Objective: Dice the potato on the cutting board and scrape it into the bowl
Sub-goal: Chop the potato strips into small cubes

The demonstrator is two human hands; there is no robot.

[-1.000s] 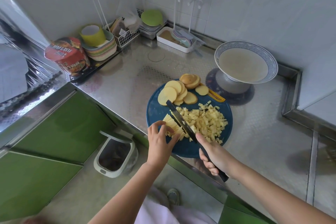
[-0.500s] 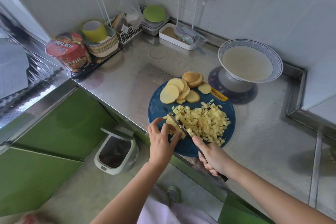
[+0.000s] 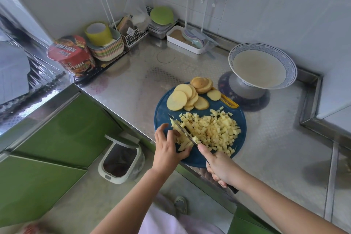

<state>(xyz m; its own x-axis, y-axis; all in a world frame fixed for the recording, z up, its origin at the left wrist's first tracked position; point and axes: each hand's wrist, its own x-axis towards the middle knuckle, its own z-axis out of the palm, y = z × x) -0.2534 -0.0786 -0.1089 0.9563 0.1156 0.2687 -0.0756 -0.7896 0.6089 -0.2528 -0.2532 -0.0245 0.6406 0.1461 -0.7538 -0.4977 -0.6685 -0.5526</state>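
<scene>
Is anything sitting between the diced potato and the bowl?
Nothing visible: only bare counter separates the cutting board from the bowl. The uncut slices lie left of that path from the diced potato.

The countertop (image 3: 121,89) is embossed, shiny steel. On it, the cutting board (image 3: 161,112) looks matt plastic. The bowl (image 3: 290,66) beside the board is glossy ceramic.
</scene>
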